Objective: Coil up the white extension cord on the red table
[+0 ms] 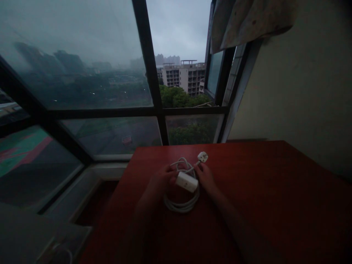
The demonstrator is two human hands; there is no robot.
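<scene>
A white extension cord lies coiled above the red-brown table (261, 176), its small socket block (187, 182) tilted between my hands. My left hand (165, 179) is closed at the left end of the block, by the upper cable loops; dimness hides its exact fingertip contact. With thumb and fingers, my right hand (205, 176) pinches the cord just below its white plug (202, 157). The plug points up and away from me, its pins dimly visible. Loops of white cable (181, 208) hang or rest below the block; I cannot tell which.
Dark-framed windows (156, 73) stand beyond the table, one pane swung outward at the right. A cloth (253, 22) hangs at the upper right beside a pale wall (299, 91). At the lower left is a pale surface (35, 227) with a blurred cable on it.
</scene>
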